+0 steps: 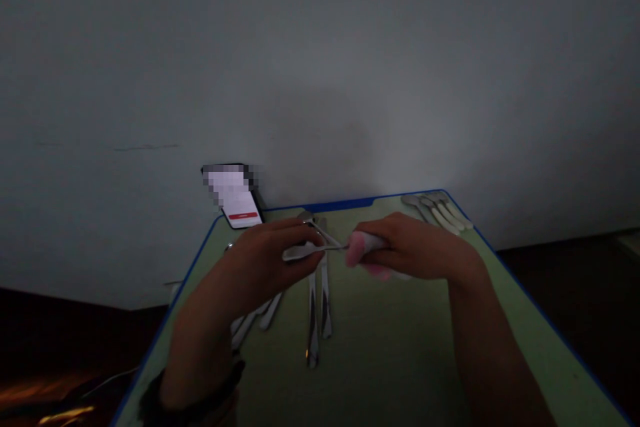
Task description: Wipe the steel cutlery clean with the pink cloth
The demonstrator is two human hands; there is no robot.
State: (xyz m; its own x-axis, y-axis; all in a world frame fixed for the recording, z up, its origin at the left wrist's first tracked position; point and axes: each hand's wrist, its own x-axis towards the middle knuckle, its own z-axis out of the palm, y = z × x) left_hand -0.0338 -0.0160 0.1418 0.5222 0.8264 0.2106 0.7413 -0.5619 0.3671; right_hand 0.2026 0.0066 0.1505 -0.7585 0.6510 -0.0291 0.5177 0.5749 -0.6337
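My left hand pinches the broad, flat end of a silver piece of cutlery. Its thin stem runs right into a pink and white cloth, which hides the far end, so I cannot tell its kind. My right hand is closed around the cloth, over the cutlery. Below the hands, a long-handled spoon and another silver utensil lie side by side on the green table. More silver handles are partly covered by my left hand and forearm.
A phone with a lit screen leans on the wall at the table's back left. Several utensils with pale handles lie in a row at the back right corner. The green table has a blue edge and meets a grey wall.
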